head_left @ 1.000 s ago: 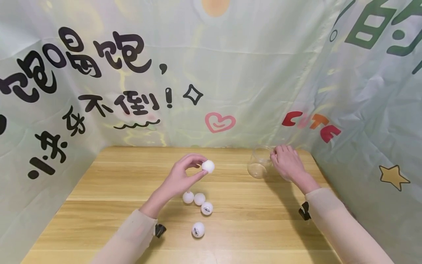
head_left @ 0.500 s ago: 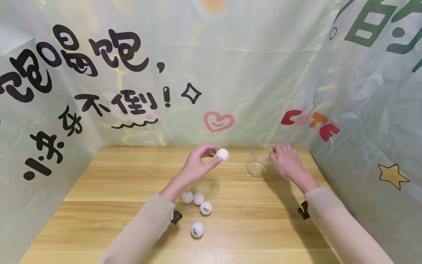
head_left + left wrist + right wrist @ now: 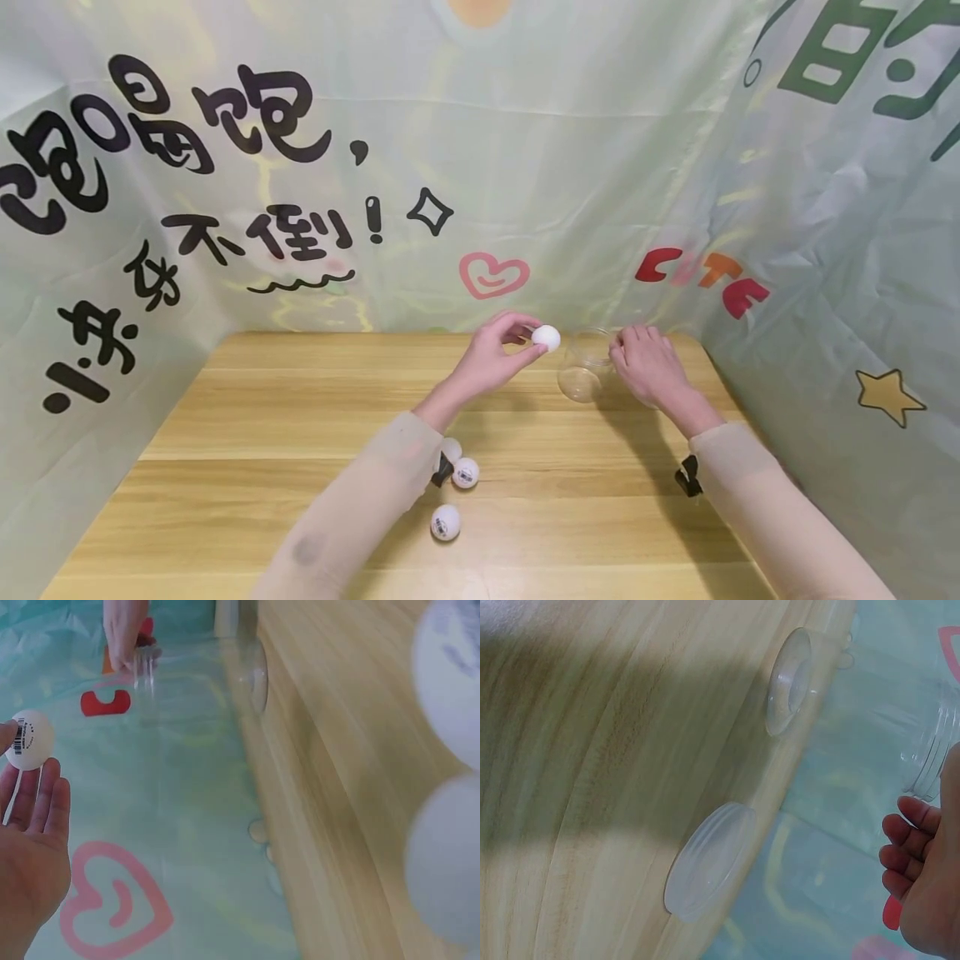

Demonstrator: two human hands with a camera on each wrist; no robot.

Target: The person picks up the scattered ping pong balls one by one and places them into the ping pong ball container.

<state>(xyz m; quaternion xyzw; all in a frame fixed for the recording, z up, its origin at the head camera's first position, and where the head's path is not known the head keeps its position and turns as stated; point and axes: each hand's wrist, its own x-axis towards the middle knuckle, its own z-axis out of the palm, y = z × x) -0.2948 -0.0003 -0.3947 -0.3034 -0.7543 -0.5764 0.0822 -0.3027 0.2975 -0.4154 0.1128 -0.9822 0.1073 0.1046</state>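
My left hand pinches a white ping-pong ball between thumb and fingertips, raised above the table just left of the mouth of a clear plastic jar. In the left wrist view, black print shows on the held ball. The jar stands upright near the table's back edge, and its threaded neck shows in the right wrist view. At its rim, my right hand grips the jar from the right with curled fingers.
A translucent screw lid lies on the wooden table beside the jar, hidden by my right hand in the head view. Several ping-pong balls lie nearer me, partly covered by my left sleeve. Printed cloth hangs behind and at the sides.
My left hand has carried the ball right and away from me, up to the jar's mouth. Its sleeve now covers part of the loose balls. The right hand stays at the jar.
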